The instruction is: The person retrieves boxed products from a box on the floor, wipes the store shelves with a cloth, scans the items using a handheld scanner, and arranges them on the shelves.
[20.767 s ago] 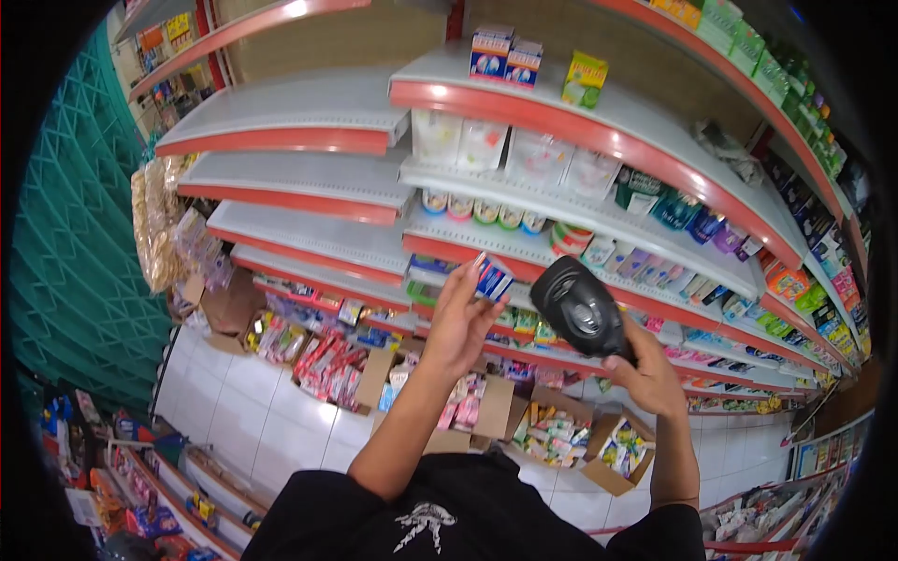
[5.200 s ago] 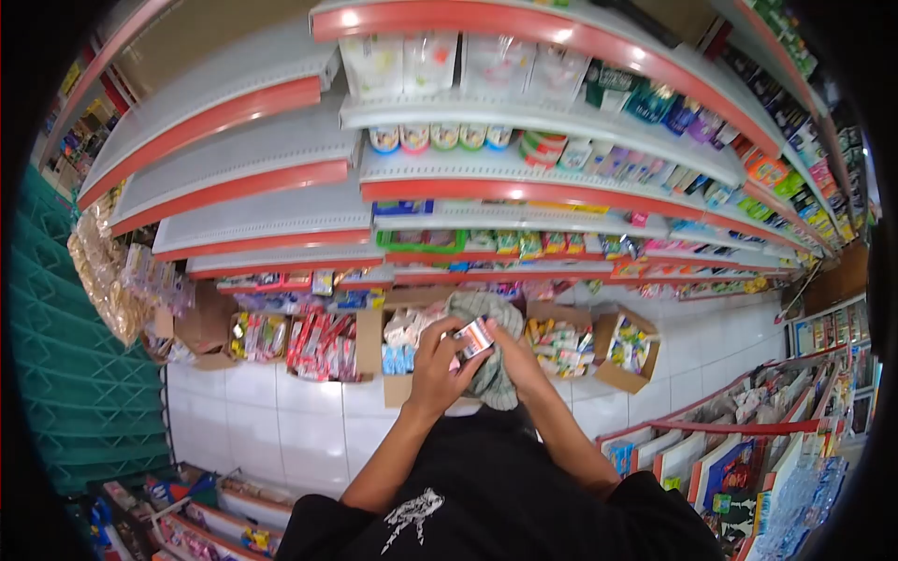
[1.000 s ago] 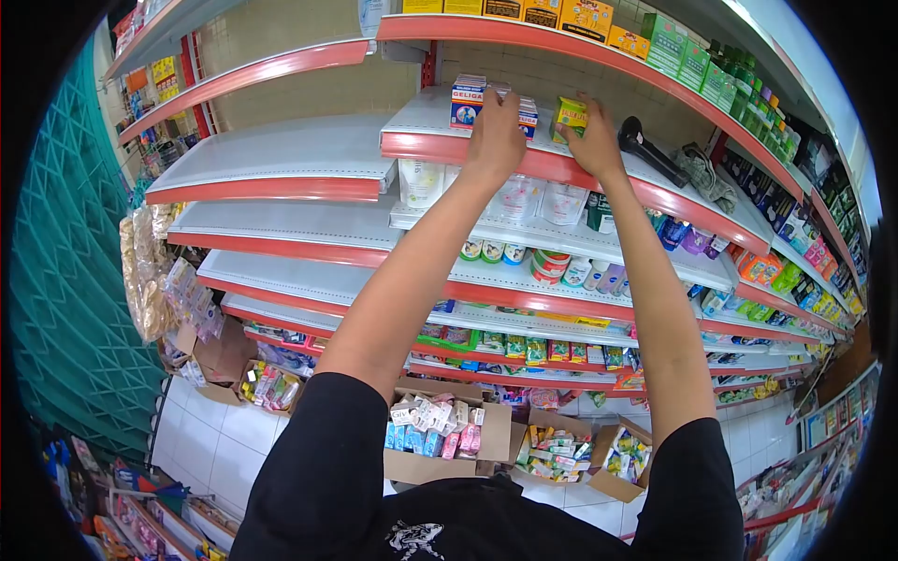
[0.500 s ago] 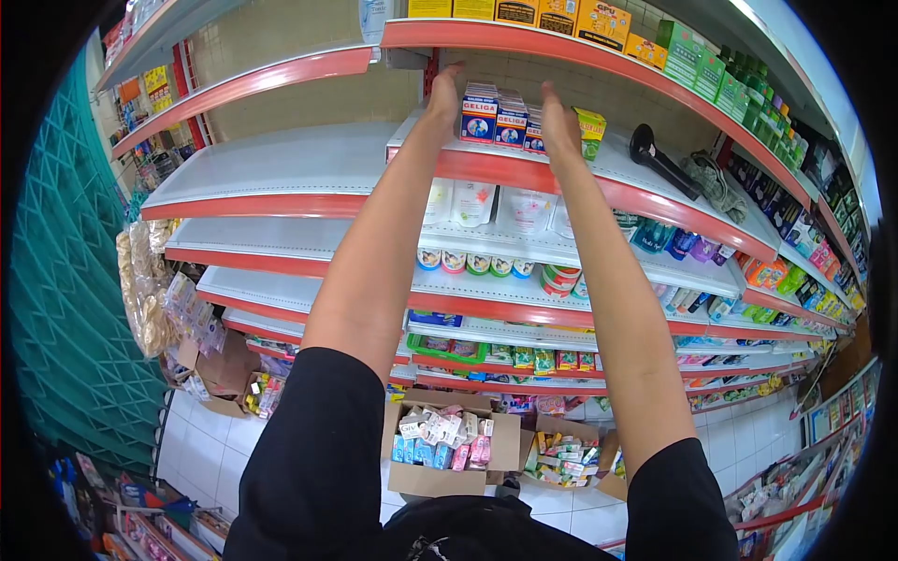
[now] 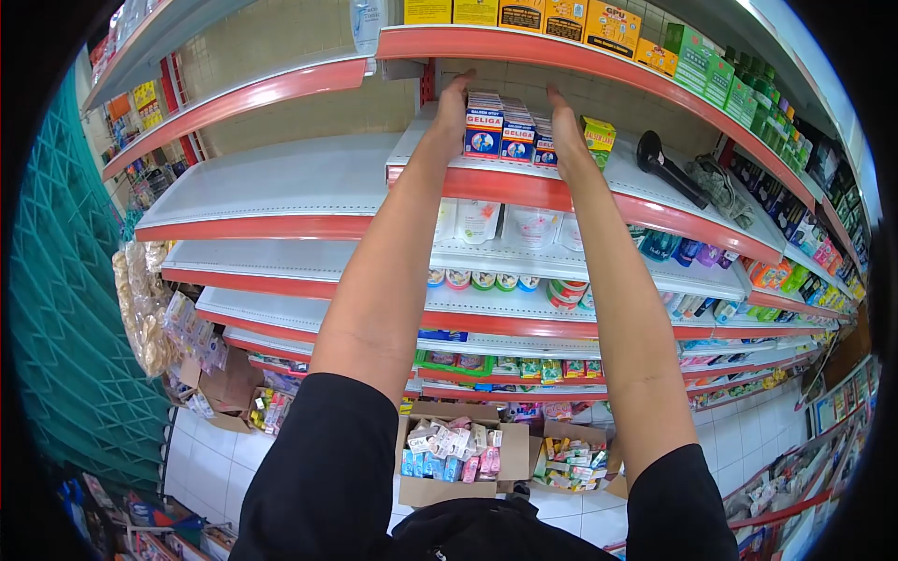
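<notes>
Blue, white and orange Geliga boxes (image 5: 502, 134) stand in rows on a grey shelf with a red front edge (image 5: 505, 185). Along their left side lies my left hand (image 5: 455, 114), fingers stretched toward the back of the shelf. My right hand (image 5: 567, 131) is extended along their right side, between them and a yellow-green box (image 5: 598, 136). The boxes sit between my two palms; whether both palms touch them is hard to tell. Further right on the same shelf lie a black handheld scanner (image 5: 666, 166) and a crumpled grey-green cloth (image 5: 725, 190).
Yellow and orange boxes (image 5: 561, 21) and green boxes (image 5: 697, 58) line the shelf above. Pouches (image 5: 478, 221) and tubs (image 5: 483, 280) stand on lower shelves. Open cartons of small packs (image 5: 461, 492) are on the tiled floor. A green folding gate (image 5: 65, 309) is at the left.
My hands have gone from above the Geliga boxes and the yellow-green box to either side of the Geliga rows. Since the last earlier frame, my right hand has come closer to the rows.
</notes>
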Available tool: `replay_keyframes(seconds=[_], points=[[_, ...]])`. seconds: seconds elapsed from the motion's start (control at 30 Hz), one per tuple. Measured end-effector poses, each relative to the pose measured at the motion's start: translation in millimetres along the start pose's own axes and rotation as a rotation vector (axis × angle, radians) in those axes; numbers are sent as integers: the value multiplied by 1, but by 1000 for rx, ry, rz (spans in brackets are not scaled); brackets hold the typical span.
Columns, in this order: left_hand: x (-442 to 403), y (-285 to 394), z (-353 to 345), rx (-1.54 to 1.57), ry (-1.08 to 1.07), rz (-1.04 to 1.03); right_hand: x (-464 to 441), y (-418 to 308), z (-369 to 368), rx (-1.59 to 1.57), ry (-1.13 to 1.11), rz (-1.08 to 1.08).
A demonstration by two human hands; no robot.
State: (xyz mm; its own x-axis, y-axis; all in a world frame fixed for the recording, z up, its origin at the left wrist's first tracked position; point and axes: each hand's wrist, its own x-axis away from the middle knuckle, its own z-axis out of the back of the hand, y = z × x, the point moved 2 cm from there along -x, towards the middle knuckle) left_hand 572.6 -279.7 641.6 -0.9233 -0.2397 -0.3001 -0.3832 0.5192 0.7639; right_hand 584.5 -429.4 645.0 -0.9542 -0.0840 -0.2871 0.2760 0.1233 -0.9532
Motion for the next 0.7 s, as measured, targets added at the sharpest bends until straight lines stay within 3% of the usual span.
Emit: replay_keyframes(seconds=[0.07, 0.13, 0.3, 0.4, 0.47, 0.63, 0.7], points=[[0, -1, -2, -94, -22, -105, -10, 5, 0, 140, -15, 54], [-8, -6, 7, -129, -70, -74, -43, 31, 1, -33, -98, 154], [-17, -6, 10, -107, -178, -16, -28, 20, -5, -133, -144, 0], [-6, 2, 10, -142, -94, -47, -32, 22, -13, 7, -91, -8], [-13, 5, 19, -191, -85, -79, -18, 18, -22, -199, -176, -51], [-20, 15, 37, -188, -118, -85, -47, 41, -35, 41, -129, 40], [-14, 18, 39, -240, -37, -107, -45, 42, -39, 32, -124, 42]])
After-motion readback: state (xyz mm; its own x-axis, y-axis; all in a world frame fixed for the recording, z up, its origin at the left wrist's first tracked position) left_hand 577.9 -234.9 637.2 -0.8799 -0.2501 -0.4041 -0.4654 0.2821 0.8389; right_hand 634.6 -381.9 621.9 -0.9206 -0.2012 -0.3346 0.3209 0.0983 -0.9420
